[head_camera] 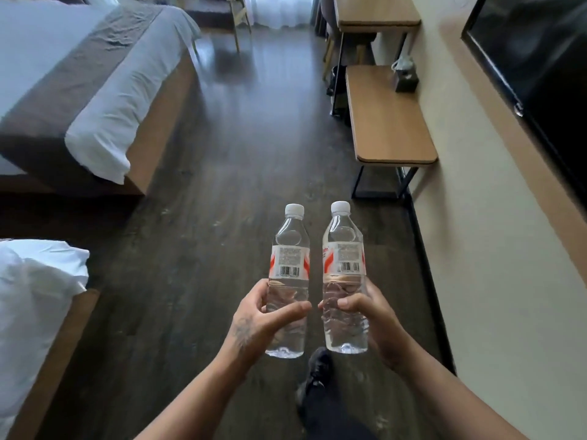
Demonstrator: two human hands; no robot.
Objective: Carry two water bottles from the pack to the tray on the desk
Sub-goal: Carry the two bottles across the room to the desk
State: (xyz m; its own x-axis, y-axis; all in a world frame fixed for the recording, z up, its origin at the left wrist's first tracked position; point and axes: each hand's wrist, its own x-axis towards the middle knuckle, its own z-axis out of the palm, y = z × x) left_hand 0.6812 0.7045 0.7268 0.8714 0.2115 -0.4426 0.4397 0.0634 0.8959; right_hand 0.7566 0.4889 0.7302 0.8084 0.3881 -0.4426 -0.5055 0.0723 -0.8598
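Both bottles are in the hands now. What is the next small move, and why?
Probably keep walking forward along the floor. The left hand and right hand each hold an upright capped bottle, so grasping is done. No tray is in view yet; a wooden desk stands ahead on the right.

Soft daylight enters from the curtained window [279,11] at top, leaving a pale sheen on the dark floor [228,100]. Edges bow with wide-angle distortion; the far room looks slightly blurred.

Open floor [254,147] ahead between bed [95,100] and bench [387,122].
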